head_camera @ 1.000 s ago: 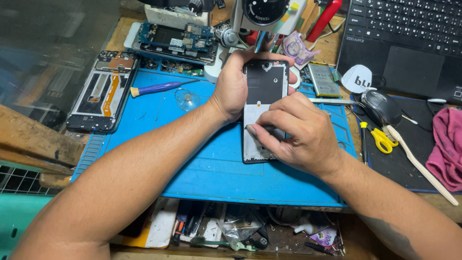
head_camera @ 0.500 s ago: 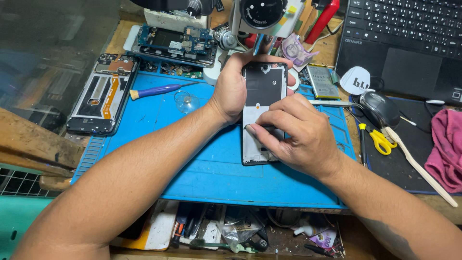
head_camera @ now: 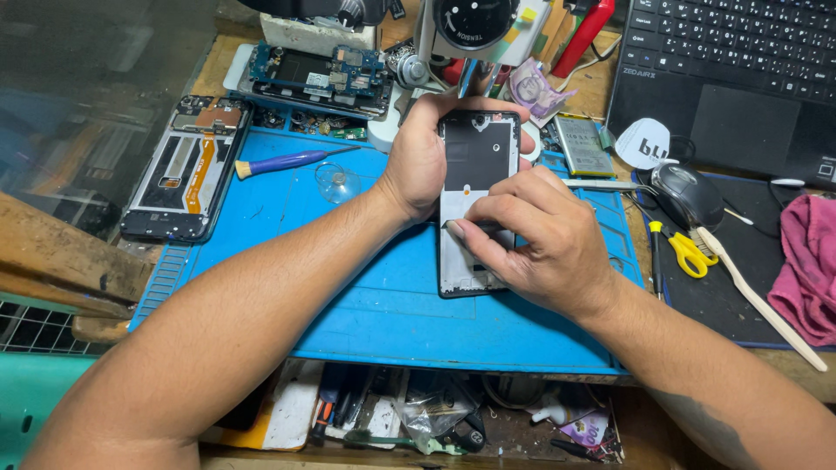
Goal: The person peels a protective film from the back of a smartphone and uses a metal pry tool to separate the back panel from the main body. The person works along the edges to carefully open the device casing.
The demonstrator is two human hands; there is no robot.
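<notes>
Our left hand (head_camera: 424, 157) grips the opened phone (head_camera: 476, 152) at its top; our right hand (head_camera: 544, 239) fingertips (head_camera: 460, 230) pinch narrow on its middle, blue mat (head_camera: 383, 305) beneath.

A phone repair workshop: blue work mat (head_camera: 383, 305), opened phones (head_camera: 181, 170) at ten o'clock, screwdriver (head_camera: 287, 161), microscope (head_camera: 475, 22) at twelve.
</notes>
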